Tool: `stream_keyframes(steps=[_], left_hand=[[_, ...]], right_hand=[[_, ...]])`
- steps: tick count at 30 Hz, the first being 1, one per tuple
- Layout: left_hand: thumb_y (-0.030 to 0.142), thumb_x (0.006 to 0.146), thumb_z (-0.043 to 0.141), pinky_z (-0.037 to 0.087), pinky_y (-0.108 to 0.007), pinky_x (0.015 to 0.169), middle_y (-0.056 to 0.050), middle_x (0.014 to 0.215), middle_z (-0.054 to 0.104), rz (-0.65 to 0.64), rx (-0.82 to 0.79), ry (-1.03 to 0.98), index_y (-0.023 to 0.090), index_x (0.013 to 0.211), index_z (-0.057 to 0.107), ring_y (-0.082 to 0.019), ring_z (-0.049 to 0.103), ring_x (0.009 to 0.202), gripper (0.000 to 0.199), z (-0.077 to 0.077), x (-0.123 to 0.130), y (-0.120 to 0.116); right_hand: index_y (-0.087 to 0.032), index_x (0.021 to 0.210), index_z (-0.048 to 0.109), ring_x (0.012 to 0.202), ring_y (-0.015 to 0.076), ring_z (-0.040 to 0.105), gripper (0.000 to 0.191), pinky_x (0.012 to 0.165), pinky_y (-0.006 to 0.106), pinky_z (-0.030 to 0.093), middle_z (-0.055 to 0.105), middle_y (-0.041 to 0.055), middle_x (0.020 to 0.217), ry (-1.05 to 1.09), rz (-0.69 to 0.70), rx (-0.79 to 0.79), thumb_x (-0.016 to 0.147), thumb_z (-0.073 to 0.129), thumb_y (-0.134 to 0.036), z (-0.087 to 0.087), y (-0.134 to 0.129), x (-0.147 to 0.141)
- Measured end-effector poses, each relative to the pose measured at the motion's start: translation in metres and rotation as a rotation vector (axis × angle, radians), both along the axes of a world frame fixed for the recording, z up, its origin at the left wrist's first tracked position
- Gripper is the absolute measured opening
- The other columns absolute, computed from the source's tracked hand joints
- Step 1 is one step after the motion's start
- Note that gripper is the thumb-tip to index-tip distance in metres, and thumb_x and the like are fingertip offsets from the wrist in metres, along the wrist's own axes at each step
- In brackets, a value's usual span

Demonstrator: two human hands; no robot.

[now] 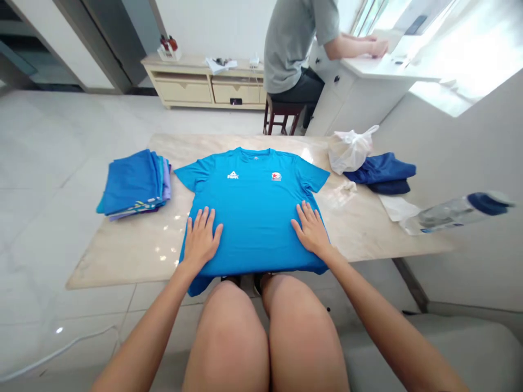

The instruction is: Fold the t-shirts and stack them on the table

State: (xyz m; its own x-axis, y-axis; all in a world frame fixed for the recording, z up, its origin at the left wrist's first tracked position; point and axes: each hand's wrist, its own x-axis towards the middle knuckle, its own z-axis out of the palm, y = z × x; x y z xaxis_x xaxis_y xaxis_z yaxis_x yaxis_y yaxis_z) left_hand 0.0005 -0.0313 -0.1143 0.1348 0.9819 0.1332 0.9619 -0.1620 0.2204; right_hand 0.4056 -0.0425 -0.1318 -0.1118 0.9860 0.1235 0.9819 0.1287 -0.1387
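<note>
A bright blue T-shirt (253,218) lies spread out face up, its collar at the far side and both sleeves stretched sideways. White and red prints mark its chest. The lower hem hangs over the table's near edge, above my knees. My left hand (201,237) rests flat on the shirt's left side, fingers spread. On the right side of the cloth, my right hand (311,228) also lies flat with its fingers apart. Left of the shirt sits a stack of folded clothes (133,182), mostly blue with some purple.
The marble-look table (134,250) also bears a knotted white plastic bag (350,149), dark blue cloth (384,171), crumpled tissue (348,187) and a clear bottle (453,212) lying at the right. Beyond it, a person in a grey shirt (288,49) sits on a stool (283,111).
</note>
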Motion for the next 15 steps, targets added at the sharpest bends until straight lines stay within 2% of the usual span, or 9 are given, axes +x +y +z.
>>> stream_keyframes(steps=[2,5,8,11,15], left_hand=[[0.049,0.113,0.030,0.022,-0.059,0.142,-0.017,0.183,0.035,0.052,-0.030,0.029,0.010,0.174,0.041,-0.034,0.031,0.172,0.073,-0.002,-0.009,-0.013],[0.045,0.113,0.030,0.022,-0.058,0.141,-0.021,0.183,0.034,0.088,-0.076,0.050,0.003,0.174,0.039,-0.034,0.029,0.172,0.075,0.006,-0.017,-0.020],[0.046,0.113,0.029,0.020,-0.059,0.142,-0.018,0.184,0.032,0.085,-0.083,0.066,0.007,0.175,0.038,-0.033,0.027,0.173,0.074,0.010,-0.018,-0.033],[0.047,0.113,0.029,0.020,-0.061,0.141,-0.017,0.184,0.031,0.079,-0.081,0.073,0.009,0.176,0.037,-0.034,0.027,0.173,0.074,0.006,-0.018,-0.048],[0.046,0.113,0.030,0.021,-0.064,0.140,-0.018,0.183,0.033,0.071,-0.049,0.053,0.011,0.176,0.038,-0.035,0.029,0.173,0.073,0.002,-0.019,-0.054]], right_hand=[[-0.013,0.179,0.033,0.174,0.0348,0.023,0.074,0.140,0.060,0.025,0.025,0.0145,0.186,-0.010,-0.054,-0.039,0.117,0.027,-0.053,-0.004,-0.021,0.005],[-0.012,0.178,0.035,0.174,0.0350,0.023,0.074,0.139,0.061,0.025,0.026,0.0149,0.186,-0.017,-0.095,-0.070,0.117,0.026,-0.051,0.000,-0.033,0.016],[-0.012,0.178,0.035,0.174,0.0337,0.022,0.073,0.140,0.061,0.024,0.025,0.0141,0.186,-0.012,-0.105,-0.076,0.117,0.023,-0.051,0.003,-0.045,0.019],[-0.014,0.178,0.035,0.175,0.0327,0.021,0.073,0.140,0.061,0.023,0.023,0.0126,0.187,-0.012,-0.119,-0.084,0.117,0.022,-0.052,0.001,-0.058,0.019],[-0.016,0.178,0.035,0.174,0.0324,0.022,0.073,0.139,0.062,0.023,0.024,0.0122,0.187,-0.016,-0.120,-0.073,0.117,0.021,-0.052,-0.001,-0.066,0.020]])
